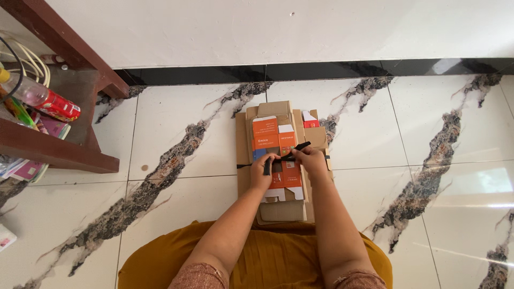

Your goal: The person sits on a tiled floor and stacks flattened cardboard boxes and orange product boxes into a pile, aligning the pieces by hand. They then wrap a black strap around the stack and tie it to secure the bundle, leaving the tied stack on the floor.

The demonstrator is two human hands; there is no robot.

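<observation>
A flat stack [282, 160] of brown cardboard, topped by flattened orange and white cartons, lies on the marble floor [176, 134] just ahead of the person's knees. Its long axis runs from 6 to 12 o'clock. A black ribbon [289, 157] crosses it from 9 to 3. The left hand [261, 171] and right hand [309, 159] each pinch a ribbon end at the centre.
</observation>
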